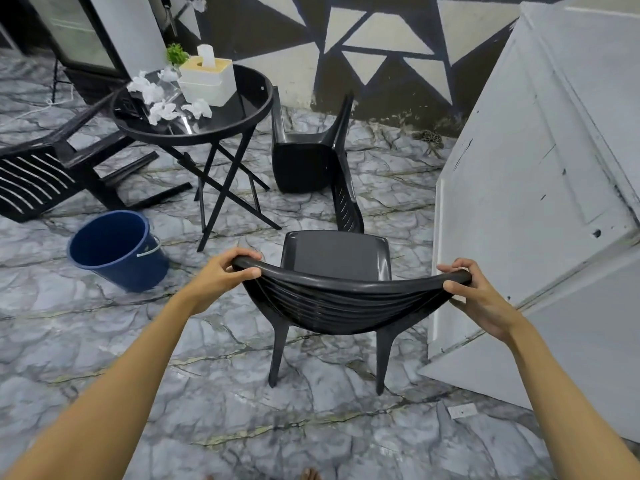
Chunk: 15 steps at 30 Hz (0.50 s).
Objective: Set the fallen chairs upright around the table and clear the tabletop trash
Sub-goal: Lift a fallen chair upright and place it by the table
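Note:
A black plastic chair point(337, 258) stands upright in front of me, its seat facing the table. My left hand point(225, 271) grips the left end of its curved backrest and my right hand point(474, 292) grips the right end. Beyond it a second black chair point(304, 157) lies tipped over on the floor. A third slatted chair point(38, 178) lies fallen at the left. The round black table point(242, 109) holds several crumpled white tissues point(162, 110), a white tissue box point(207, 81) and a small green plant point(177, 54).
A blue bucket point(117, 251) stands on the marble floor left of the chair. A large white door-like panel point(540, 188) leans close on the right. A glass-fronted cabinet point(90, 36) stands behind the table, before a patterned wall.

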### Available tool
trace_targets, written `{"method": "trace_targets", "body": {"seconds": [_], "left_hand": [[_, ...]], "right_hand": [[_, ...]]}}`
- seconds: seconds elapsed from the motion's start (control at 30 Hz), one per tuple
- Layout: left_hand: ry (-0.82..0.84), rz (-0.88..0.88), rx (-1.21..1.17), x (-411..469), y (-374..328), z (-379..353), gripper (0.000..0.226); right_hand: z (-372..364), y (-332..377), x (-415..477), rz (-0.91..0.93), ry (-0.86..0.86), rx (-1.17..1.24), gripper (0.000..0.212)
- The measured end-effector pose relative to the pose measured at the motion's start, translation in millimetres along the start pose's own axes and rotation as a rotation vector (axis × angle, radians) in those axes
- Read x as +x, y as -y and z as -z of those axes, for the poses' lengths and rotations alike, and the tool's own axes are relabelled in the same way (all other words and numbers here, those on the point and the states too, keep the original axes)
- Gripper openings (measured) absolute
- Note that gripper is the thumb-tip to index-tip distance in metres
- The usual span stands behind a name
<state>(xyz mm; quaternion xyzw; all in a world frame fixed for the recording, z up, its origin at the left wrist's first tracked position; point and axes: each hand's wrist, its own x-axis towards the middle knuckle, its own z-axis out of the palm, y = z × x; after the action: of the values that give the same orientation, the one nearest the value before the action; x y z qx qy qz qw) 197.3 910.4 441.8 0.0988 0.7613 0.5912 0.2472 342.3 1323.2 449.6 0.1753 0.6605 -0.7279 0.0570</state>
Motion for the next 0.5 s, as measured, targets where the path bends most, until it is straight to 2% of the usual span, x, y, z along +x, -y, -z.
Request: {"method": "trace_targets", "body": {"seconds": [0.07,0.13,0.27,0.5], "left_hand": [[-0.025,-0.033,-0.001,-2.0,2.4,-0.7,0.073],[-0.052,-0.047,-0.006,-5.5,3.6,-0.7,0.065],[-0.124,-0.049,-0.004,-18.0,9.8,3.9,0.02],[-0.305,-0.057,-0.008,-49.6,25.4,39.1,0.018]], "right_hand": [[0.0,-0.8,0.9,0.002,-0.007,0.017,0.089],[-1.3,-1.0,2.8,0.009,-0.004,0.02,0.088],[-9.6,3.3,12.4,0.037,0.028,0.024,0.085],[-57.8,29.9,57.3,0.089,0.133,-0.009,0.086]]}}
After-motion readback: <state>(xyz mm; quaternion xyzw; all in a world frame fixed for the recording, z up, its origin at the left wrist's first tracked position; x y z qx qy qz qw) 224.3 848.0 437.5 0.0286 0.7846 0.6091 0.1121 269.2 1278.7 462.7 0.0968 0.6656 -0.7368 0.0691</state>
